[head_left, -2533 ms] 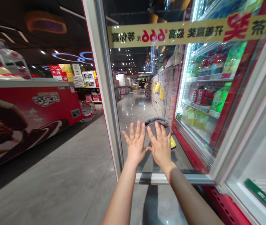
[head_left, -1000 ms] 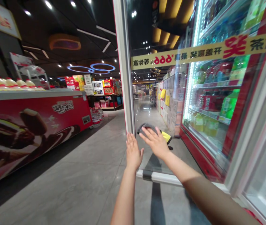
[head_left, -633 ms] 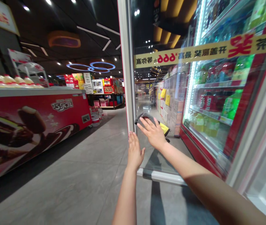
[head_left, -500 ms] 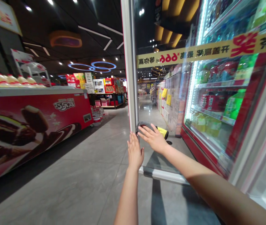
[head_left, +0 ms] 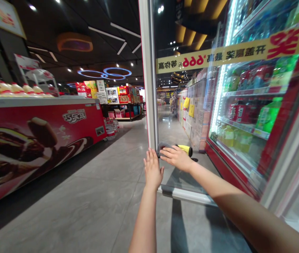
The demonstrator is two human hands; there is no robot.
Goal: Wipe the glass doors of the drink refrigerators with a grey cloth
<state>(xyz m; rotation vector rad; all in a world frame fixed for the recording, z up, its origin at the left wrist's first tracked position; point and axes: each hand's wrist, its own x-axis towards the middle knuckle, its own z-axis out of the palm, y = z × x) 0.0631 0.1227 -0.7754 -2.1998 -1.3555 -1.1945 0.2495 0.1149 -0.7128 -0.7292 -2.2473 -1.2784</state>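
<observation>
A glass door with a pale frame (head_left: 153,105) stands swung open in front of me. My left hand (head_left: 153,171) rests on the lower part of the door's upright edge, open, fingers stretched upward. Just to its right, my right hand (head_left: 177,158) presses a grey and yellow cloth (head_left: 184,150) against the glass near that edge. The fingers of my right hand lie over the grey part, while the yellow part with a dark border sticks out beyond them. My palm hides some of the cloth.
Lit shelves of bottled drinks (head_left: 246,112) show through the glass at right. A mirrored yellow banner (head_left: 233,54) crosses the pane. At left stands a red ice-cream freezer (head_left: 44,133), with boxed goods (head_left: 123,94) behind. Grey tiled floor (head_left: 104,196) lies between.
My right hand and the cloth have shifted slightly right and down on the glass, its fingers now closer together. My left hand stays on the door edge. The view has shifted slightly.
</observation>
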